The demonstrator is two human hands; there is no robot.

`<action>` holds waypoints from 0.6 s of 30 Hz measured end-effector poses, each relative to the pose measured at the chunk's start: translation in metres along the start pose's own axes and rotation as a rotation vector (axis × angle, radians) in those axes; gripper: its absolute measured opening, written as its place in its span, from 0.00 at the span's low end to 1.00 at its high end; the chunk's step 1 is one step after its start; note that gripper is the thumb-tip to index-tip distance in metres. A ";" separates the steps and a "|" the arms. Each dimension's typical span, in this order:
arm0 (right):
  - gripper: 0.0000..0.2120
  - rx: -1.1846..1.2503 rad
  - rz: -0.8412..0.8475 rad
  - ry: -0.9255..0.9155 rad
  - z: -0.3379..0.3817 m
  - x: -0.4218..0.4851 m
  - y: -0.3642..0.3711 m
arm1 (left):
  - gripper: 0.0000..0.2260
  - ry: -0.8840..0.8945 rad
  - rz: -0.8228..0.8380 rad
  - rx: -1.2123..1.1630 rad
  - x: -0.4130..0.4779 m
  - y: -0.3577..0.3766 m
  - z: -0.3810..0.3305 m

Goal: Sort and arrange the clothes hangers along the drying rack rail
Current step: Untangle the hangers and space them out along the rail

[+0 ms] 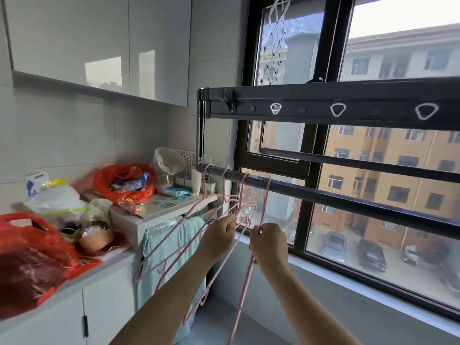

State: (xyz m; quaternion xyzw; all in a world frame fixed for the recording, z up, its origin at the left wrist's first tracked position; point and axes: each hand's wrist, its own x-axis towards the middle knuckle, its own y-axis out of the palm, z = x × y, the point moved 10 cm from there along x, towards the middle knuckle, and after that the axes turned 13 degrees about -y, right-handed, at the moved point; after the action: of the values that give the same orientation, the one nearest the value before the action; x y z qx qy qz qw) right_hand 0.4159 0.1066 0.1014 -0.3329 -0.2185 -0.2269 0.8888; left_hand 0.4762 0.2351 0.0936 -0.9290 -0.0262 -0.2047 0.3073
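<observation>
Several thin pink wire hangers (pixel 174 242) hang by their hooks from the left end of the dark round drying rack rail (pixel 336 199). Their bodies swing down and to the left. My left hand (pixel 220 231) is closed around the necks of the left hangers, just under the rail. My right hand (pixel 267 241) grips the rightmost pink hanger (pixel 245 285), whose hook (pixel 267 190) sits on the rail a little apart from the others. Above hangs a flat dark bar with triangular holes (pixel 337 109).
A white counter (pixel 99 266) at left holds red plastic bags (pixel 124 181) and clutter. A pale green cloth (pixel 171 257) hangs from a white box's edge behind the hangers. A second rail (pixel 361 164) runs nearer the window. The window sill (pixel 373 282) lies below right.
</observation>
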 end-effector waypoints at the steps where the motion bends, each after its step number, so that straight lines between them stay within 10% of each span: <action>1: 0.18 0.016 -0.005 -0.001 0.000 -0.001 0.001 | 0.17 -0.007 -0.003 0.003 -0.001 -0.001 0.001; 10: 0.23 0.122 0.091 -0.047 -0.007 -0.020 -0.011 | 0.23 -0.142 0.073 0.169 -0.030 -0.027 0.001; 18: 0.19 0.107 0.070 -0.003 -0.043 -0.069 -0.108 | 0.15 0.233 -0.070 0.048 -0.113 -0.040 -0.155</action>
State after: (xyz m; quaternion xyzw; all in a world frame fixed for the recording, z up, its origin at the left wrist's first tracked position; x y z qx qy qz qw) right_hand 0.3119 0.0216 0.0877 -0.2927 -0.2200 -0.1833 0.9123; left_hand 0.3100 0.1860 0.1837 -0.8899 -0.0278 -0.3210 0.3230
